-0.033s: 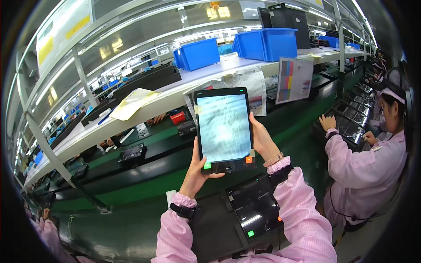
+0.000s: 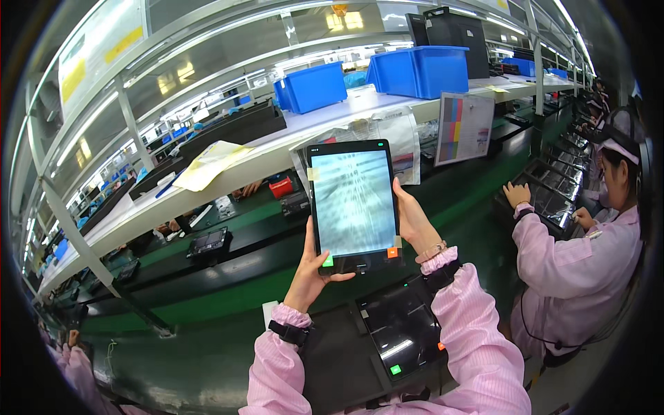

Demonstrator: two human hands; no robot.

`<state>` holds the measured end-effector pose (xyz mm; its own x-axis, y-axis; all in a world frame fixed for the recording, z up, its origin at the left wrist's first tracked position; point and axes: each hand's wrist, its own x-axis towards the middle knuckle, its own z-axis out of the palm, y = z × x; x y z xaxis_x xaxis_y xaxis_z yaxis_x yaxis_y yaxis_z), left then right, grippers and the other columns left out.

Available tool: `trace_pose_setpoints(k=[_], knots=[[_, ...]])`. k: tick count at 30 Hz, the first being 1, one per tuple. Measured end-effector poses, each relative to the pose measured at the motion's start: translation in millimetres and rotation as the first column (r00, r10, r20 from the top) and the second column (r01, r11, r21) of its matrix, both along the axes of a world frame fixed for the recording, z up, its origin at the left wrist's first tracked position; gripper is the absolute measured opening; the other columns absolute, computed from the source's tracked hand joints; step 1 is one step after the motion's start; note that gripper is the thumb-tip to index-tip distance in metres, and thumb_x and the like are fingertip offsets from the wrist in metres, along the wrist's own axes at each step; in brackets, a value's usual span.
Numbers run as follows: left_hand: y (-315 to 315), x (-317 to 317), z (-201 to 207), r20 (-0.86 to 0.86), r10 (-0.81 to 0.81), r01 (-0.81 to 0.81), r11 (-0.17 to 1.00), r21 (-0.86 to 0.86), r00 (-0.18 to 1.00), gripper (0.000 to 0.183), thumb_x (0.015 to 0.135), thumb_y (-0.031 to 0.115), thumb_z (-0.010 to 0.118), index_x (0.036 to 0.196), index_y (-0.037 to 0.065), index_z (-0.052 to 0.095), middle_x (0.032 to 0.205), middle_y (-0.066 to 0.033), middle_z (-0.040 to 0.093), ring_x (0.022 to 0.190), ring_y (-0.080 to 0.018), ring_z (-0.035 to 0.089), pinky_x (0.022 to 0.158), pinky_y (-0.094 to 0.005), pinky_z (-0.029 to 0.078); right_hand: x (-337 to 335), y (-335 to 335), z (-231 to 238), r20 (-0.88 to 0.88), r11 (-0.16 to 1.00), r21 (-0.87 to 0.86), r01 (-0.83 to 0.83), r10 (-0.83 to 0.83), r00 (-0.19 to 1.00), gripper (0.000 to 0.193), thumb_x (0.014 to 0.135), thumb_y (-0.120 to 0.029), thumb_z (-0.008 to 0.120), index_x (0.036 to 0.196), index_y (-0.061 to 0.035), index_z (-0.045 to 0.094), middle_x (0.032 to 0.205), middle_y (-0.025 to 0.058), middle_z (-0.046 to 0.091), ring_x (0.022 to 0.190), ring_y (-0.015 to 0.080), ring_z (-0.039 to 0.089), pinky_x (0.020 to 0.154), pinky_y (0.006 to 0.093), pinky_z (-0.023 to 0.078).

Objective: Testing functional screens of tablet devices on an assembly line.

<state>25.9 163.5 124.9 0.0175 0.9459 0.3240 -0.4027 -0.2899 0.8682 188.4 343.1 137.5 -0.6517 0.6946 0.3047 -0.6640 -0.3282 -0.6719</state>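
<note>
Left hand (image 2: 304,278): we see it clasping the lower left corner of the lit tablet (image 2: 354,207), thumb on the front by a green sticker (image 2: 328,262).
Right hand (image 2: 416,223): gripping the lit tablet's right edge, fingers partly hidden from us.
Lit tablet: raised between both hands, screen toward us.
Dark tablet (image 2: 400,321): below the lit tablet.
Blue bins (image 2: 311,88): beyond the lit tablet, on a white shelf (image 2: 356,102).
Co-worker (image 2: 577,252): right of the lit tablet.

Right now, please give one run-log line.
left hand: gripping lit tablet, lower left; right hand: gripping its right edge; dark tablet: below
</note>
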Motion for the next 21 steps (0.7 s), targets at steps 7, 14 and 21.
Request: trace_pose_setpoints(k=[7,14,21], knots=[[0.9,-1.3,-4.4,0.021,-0.016,0.016,1.0,-0.001,1.0,0.091,0.079,-0.002,0.052,0.142,0.035,-0.002,0.146,-0.005,0.017,0.127,-0.0325,0.034,0.082,-0.0554,0.05,1.9,-2.3,5.2,0.037,0.999,0.042,0.027,-0.029,0.999,0.049,0.094,-0.042,0.04,0.121,-0.002,0.048,0.118,0.01,0.053,0.105,0.0196,0.053,0.089,0.0363,0.044],[6.9,3.2,-5.0,0.015,-0.027,0.027,1.0,-0.005,1.0,0.092,0.079,-0.003,0.053,0.142,0.035,-0.003,0.146,-0.0069,0.017,0.126,-0.0346,0.035,0.083,-0.0561,0.049,6.7,4.4,3.3,0.008,1.0,-0.011,-0.014,0.014,1.0,0.05,0.094,-0.043,0.038,0.121,-0.0017,0.047,0.116,0.0113,0.055,0.105,0.0205,0.054,0.088,0.0379,0.045],[6.0,-0.5,-7.4,0.038,-0.045,0.046,0.999,-0.009,0.998,0.091,0.08,-0.003,0.051,0.142,0.035,-0.003,0.146,-0.0072,0.016,0.126,-0.0355,0.034,0.083,-0.0565,0.049,5.4,-1.5,5.0,0.019,1.0,-0.005,-0.012,0.012,1.0,0.051,0.094,-0.043,0.039,0.122,-0.0012,0.047,0.116,0.0121,0.054,0.106,0.021,0.053,0.088,0.0378,0.046]])
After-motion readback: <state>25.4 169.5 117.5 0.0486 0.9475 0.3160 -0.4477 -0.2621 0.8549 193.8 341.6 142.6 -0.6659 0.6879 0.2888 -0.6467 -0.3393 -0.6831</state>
